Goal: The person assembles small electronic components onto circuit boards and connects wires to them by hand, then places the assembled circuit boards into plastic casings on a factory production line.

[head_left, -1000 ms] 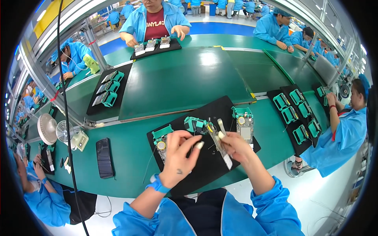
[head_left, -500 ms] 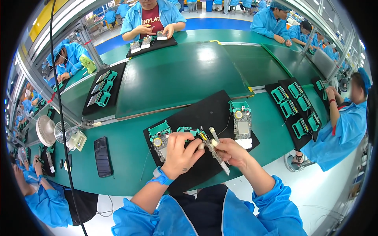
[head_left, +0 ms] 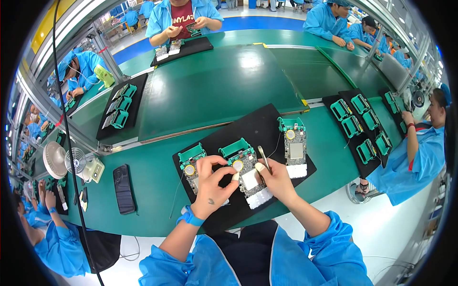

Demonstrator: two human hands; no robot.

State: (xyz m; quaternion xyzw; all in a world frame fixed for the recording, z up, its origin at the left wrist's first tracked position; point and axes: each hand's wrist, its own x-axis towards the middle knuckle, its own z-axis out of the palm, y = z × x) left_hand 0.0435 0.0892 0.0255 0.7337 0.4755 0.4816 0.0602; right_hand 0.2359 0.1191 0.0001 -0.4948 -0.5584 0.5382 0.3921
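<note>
Seen from the head camera, a worker in a blue jacket leans over a green workbench [head_left: 157, 205], both hands at the middle circuit board [head_left: 250, 180] of three laid on a black mat [head_left: 257, 128]. The left hand [head_left: 211, 187] is bent with thumb and fingers drawn close beside the board's yellow disc [head_left: 237, 165]; whether anything is pinched there cannot be told. The right hand [head_left: 279, 183] grips a slim metal tool [head_left: 263, 157], its end rising above the fingers, over the board's right side. A green plastic frame [head_left: 237, 148] sits at the board's far end. To either side on the mat lie the left circuit board [head_left: 189, 170], partly hidden by the left hand, and the right circuit board [head_left: 296, 150], fully in sight, each with a green frame at its far end. At right, adjoining black mats bear two rows of green frames [head_left: 352, 127], three to a row. Up at left, another black mat [head_left: 134, 109] carries three green-framed units. Across the bench, a co-worker holds one board above a dark mat bearing two more. A dark phone [head_left: 124, 188] lies at left, near a fan [head_left: 56, 159].
</note>
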